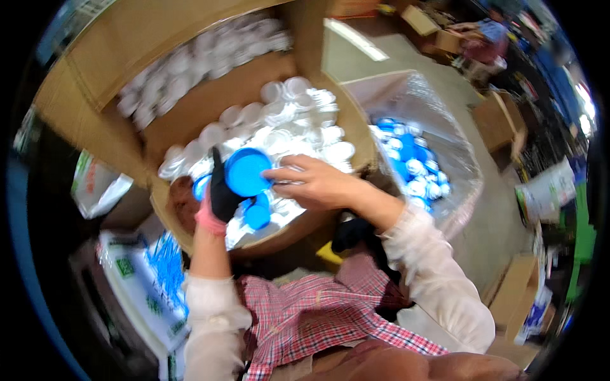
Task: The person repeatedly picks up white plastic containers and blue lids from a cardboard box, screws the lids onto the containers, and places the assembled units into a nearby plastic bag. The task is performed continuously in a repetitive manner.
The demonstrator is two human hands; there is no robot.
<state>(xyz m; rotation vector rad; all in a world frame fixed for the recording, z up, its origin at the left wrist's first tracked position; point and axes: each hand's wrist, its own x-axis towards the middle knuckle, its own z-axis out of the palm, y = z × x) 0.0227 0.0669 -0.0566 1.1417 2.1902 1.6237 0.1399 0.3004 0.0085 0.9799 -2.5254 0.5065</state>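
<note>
A round blue plastic lid, its shallow inside facing up, is held over a large cardboard box. My left hand, in a black glove, grips its left side. The bare fingers of my right hand pinch together at the lid's right edge; the thumb is partly hidden. Beside the glove, another blue round piece shows on the left. Smaller blue caps sit just below the lid, and I cannot tell whether the glove holds them. White round plastic pieces heap up in the box beneath both hands. Motion blurs the picture.
The cardboard box has tall walls. To its right stands a plastic-lined container with blue and white pieces. Printed plastic bags and blue strands lie lower left. Another person is at the far right among cartons.
</note>
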